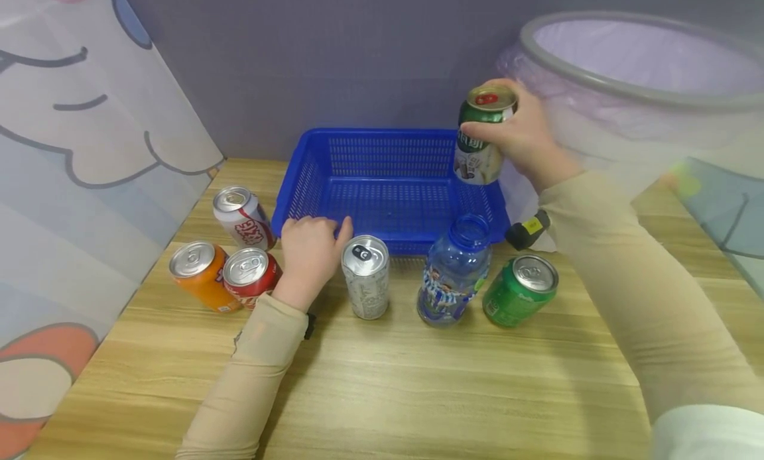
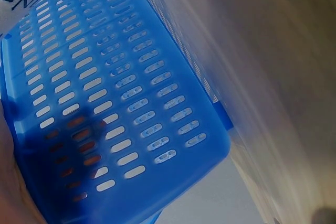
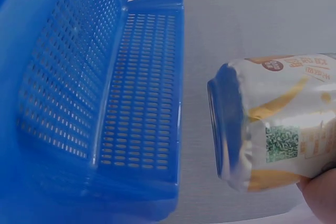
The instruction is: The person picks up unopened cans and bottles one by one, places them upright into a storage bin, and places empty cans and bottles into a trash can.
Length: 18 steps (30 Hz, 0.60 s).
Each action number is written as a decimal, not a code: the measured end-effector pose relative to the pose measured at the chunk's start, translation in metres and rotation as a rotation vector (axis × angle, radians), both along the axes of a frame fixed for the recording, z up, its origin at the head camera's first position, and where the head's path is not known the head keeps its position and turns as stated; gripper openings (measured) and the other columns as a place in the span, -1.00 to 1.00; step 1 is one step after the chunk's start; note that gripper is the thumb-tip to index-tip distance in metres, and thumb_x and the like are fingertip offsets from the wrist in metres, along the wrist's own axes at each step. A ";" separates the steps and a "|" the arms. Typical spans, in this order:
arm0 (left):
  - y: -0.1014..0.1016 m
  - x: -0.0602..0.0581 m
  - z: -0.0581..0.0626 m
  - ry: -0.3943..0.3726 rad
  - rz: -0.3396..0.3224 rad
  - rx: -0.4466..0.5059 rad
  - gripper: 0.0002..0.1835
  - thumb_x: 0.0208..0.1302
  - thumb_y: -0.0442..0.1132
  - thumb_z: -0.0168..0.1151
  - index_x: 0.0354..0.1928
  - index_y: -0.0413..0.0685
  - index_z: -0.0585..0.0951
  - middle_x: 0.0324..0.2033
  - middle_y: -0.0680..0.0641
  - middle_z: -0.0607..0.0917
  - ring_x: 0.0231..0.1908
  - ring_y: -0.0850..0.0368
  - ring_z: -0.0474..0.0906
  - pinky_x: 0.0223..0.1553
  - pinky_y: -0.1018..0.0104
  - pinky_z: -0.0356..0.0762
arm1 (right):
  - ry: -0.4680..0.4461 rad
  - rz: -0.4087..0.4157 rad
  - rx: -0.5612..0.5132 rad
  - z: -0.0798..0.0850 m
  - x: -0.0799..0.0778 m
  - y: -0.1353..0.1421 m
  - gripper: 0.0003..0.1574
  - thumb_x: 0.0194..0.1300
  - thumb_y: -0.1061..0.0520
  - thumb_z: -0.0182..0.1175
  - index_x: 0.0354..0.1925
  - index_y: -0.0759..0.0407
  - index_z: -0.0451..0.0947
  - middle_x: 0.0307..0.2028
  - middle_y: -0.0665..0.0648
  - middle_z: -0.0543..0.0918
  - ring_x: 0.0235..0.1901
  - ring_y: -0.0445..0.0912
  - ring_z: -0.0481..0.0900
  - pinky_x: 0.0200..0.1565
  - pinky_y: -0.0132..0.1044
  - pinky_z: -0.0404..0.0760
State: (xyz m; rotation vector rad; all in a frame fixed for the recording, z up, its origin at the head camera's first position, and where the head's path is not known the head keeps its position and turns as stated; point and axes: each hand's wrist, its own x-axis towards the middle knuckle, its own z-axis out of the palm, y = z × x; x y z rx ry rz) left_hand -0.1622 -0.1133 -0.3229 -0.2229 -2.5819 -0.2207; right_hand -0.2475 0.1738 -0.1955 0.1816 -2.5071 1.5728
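Observation:
My right hand (image 1: 522,132) grips a green and white can (image 1: 477,156) above the right end of the blue plastic basket (image 1: 389,240). In the right wrist view the can (image 3: 286,124) is tilted, its base facing the basket (image 3: 178,93). My left hand (image 1: 313,251) holds the basket's near rim, left of its middle; the fingertips are hidden. Just right of that hand stands a silver-white can (image 1: 367,291). A clear blue bottle (image 1: 450,281) without a cap and a green can (image 1: 520,291) stand farther right.
Left of the left forearm stand a white and red can (image 1: 245,221), an orange can (image 1: 203,281) and a red can (image 1: 251,274). A lined trash bin (image 1: 627,89) rises at the right, behind the right forearm. A grey wall (image 1: 298,49) backs the wooden table (image 1: 430,394).

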 end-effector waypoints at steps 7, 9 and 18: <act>0.000 0.001 0.001 0.013 0.003 -0.007 -0.48 0.37 -0.01 -0.08 -0.60 -0.16 0.66 -0.69 -0.15 0.63 -0.60 -0.12 0.53 -0.45 0.07 0.34 | -0.003 0.016 -0.032 -0.009 -0.005 -0.005 -0.28 0.02 0.22 0.37 0.17 0.08 0.37 -0.15 -0.12 0.51 -0.17 -0.22 0.48 0.04 -0.19 0.48; 0.000 0.001 0.001 0.012 0.005 -0.008 -0.48 0.37 -0.01 -0.08 -0.60 -0.16 0.66 -0.69 -0.15 0.63 -0.60 -0.13 0.53 -0.45 0.07 0.35 | 0.003 0.015 -0.035 -0.012 -0.007 -0.006 -0.29 0.02 0.22 0.36 0.16 0.10 0.37 -0.16 -0.12 0.51 -0.18 -0.22 0.48 0.02 -0.21 0.49; 0.001 0.002 0.001 -0.014 0.008 -0.009 -0.47 0.38 0.00 -0.09 -0.59 -0.16 0.65 -0.68 -0.14 0.63 -0.59 -0.12 0.54 -0.42 0.07 0.36 | -0.020 -0.013 -0.023 -0.021 -0.014 -0.011 -0.28 0.03 0.14 0.39 0.16 0.06 0.36 -0.12 -0.07 0.51 -0.16 -0.18 0.49 0.02 -0.14 0.50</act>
